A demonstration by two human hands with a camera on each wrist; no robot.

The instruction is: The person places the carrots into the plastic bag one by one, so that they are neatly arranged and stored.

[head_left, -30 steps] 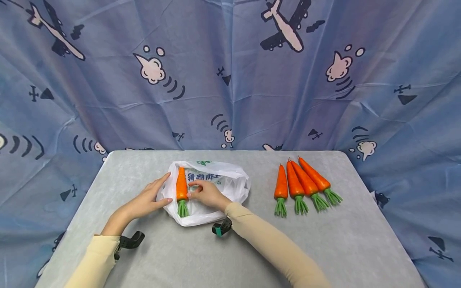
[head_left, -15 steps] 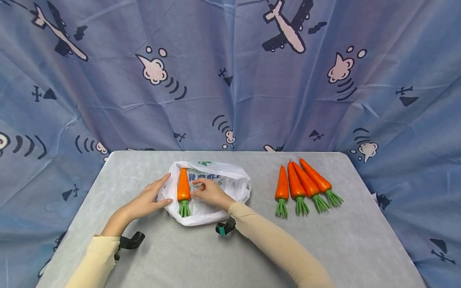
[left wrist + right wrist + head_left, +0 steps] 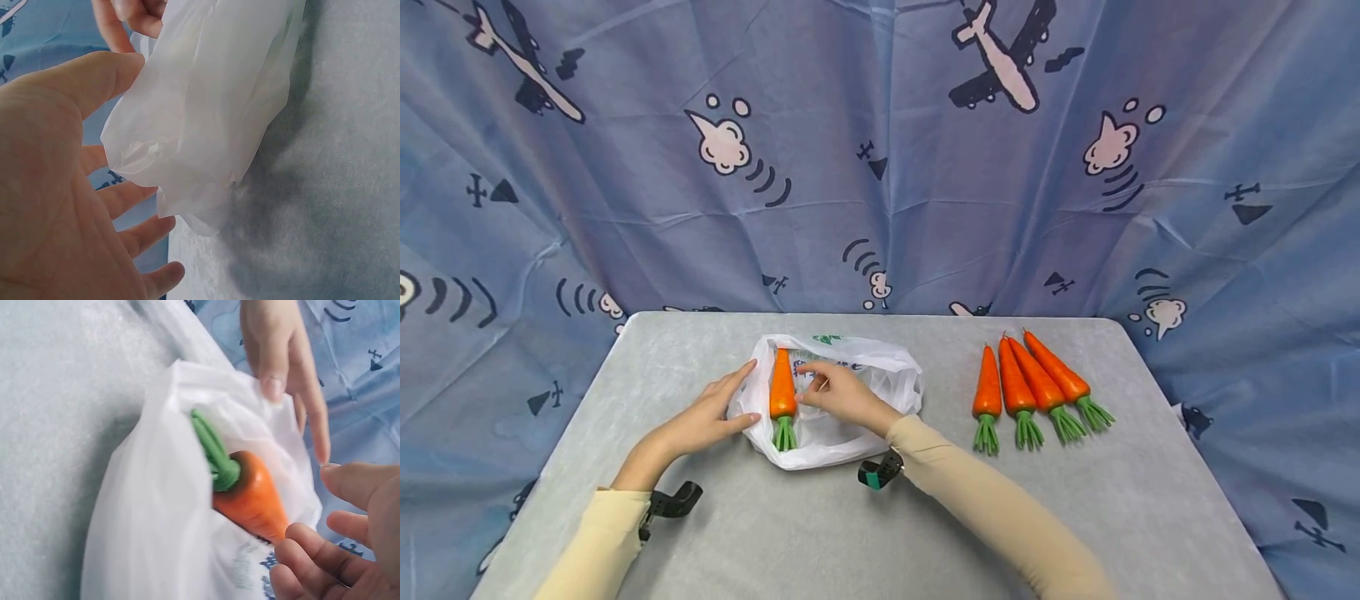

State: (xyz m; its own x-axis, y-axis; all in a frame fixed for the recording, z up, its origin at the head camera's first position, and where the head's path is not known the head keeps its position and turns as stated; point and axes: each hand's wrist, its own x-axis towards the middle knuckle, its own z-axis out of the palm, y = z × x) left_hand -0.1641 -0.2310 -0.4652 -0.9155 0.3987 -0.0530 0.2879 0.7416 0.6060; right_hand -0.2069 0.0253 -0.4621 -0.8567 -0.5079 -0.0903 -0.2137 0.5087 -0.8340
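Note:
An orange carrot (image 3: 782, 387) with a green stem end lies inside a white plastic bag (image 3: 831, 455), along its left side. My left hand (image 3: 702, 423) rests against the bag's left end, thumb and fingers spread along the plastic; the left wrist view shows the fingers extended around the bag (image 3: 194, 119). Just right of the carrot, over the bag's opening, is my right hand (image 3: 848, 398), its fingers loosely bent and holding nothing. In the right wrist view the fingertips are close to the carrot (image 3: 253, 500); whether they touch it I cannot tell.
Several more carrots (image 3: 1030, 383) lie side by side on the right part of the grey table (image 3: 865, 550), green ends toward the person. A blue curtain (image 3: 820, 167) with airplane prints hangs behind the table.
My right hand has let go of the carrot and drawn back a little to the right. The carrot stays in the bag, and my left hand has not moved.

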